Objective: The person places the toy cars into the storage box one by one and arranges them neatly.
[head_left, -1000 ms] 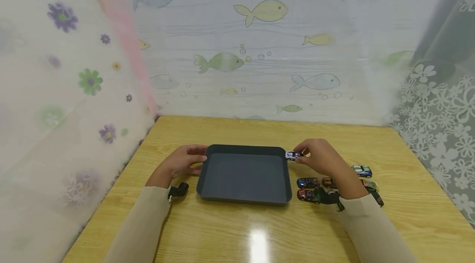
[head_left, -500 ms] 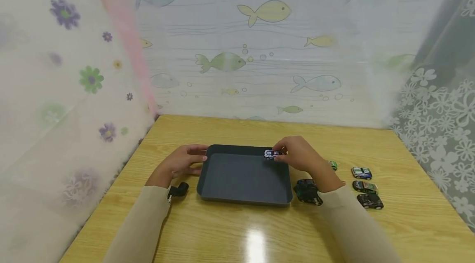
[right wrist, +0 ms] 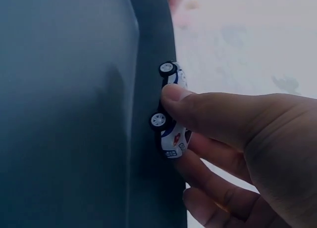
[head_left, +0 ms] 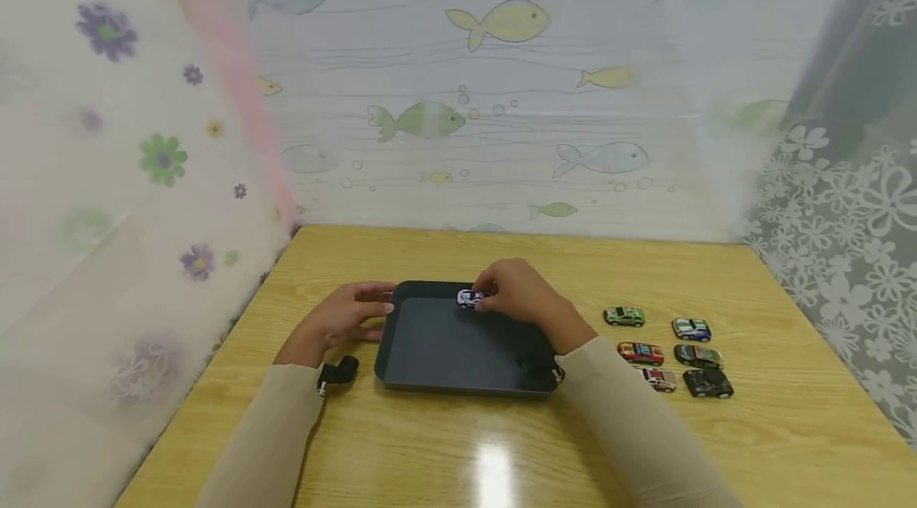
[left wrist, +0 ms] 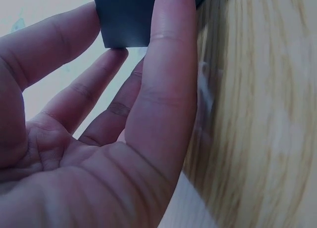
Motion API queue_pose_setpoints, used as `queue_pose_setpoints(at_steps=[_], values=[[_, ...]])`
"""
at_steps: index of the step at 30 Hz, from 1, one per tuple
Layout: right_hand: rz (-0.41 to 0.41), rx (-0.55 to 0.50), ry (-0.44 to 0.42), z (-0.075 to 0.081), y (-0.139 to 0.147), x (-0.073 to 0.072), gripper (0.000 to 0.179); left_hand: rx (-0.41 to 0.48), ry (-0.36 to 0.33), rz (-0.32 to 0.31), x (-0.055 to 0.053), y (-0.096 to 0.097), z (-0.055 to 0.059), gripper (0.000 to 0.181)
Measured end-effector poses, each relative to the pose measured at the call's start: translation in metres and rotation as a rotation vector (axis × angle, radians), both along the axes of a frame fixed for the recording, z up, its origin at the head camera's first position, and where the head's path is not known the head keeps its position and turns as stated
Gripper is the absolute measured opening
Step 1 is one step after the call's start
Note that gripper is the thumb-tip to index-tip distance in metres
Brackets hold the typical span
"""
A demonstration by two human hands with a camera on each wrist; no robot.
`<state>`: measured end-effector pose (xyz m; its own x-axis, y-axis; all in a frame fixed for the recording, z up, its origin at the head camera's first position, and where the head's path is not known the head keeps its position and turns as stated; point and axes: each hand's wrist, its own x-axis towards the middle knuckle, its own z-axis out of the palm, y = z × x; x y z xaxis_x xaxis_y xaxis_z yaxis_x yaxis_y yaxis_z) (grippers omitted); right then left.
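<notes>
My right hand (head_left: 521, 291) pinches a small white toy car (head_left: 469, 298) between thumb and fingers. It is held over the back part of a dark grey tray (head_left: 458, 345). In the right wrist view the toy car (right wrist: 173, 131) is tipped with two wheels facing the camera, close beside the tray's wall (right wrist: 153, 40). At the tray's back left corner, my left hand (head_left: 351, 315) grips the side wall with its thumb and fingers. The left wrist view shows digits on both sides of the tray's corner (left wrist: 126, 20).
Several toy cars stand on the wooden table (head_left: 444, 444) right of the tray, among them a green one (head_left: 624, 316), a red and yellow one (head_left: 641, 353) and a black one (head_left: 708, 383). My right sleeve (head_left: 630, 420) partly hides this group. A fish-patterned curtain (head_left: 458, 189) hangs behind the table.
My right hand has carried the white toy car left, from beside the tray's back right corner to over the tray's back middle. My left hand has stayed at the tray.
</notes>
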<state>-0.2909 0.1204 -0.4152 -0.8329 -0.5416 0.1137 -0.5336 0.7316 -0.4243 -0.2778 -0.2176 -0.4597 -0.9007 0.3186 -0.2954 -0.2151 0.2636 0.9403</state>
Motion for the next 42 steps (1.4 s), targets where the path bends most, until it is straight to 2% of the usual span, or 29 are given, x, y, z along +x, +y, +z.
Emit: queue_pose_setpoints(at_steps=[7,13,19,24,29,42], values=[[-0.006,0.040,-0.016,-0.002,-0.031,-0.008,0.023,-0.001,0.012,0.002,0.001,0.000,0.001,0.056],[-0.013,0.084,-0.009,-0.002,-0.054,-0.011,0.022,-0.003,0.045,0.004,0.002,0.002,0.008,0.056],[-0.021,0.160,-0.018,-0.007,-0.074,-0.012,0.022,-0.065,0.103,-0.035,0.003,0.004,0.018,0.059],[-0.037,0.192,-0.023,-0.011,-0.083,-0.010,0.024,-0.065,0.079,-0.076,0.007,0.001,0.024,0.065],[-0.050,0.185,-0.025,-0.010,-0.088,-0.004,0.023,-0.065,0.073,-0.098,0.006,0.000,0.020,0.067],[-0.083,0.218,0.007,-0.014,-0.091,-0.007,0.026,-0.065,0.071,-0.053,0.003,0.004,0.016,0.063]])
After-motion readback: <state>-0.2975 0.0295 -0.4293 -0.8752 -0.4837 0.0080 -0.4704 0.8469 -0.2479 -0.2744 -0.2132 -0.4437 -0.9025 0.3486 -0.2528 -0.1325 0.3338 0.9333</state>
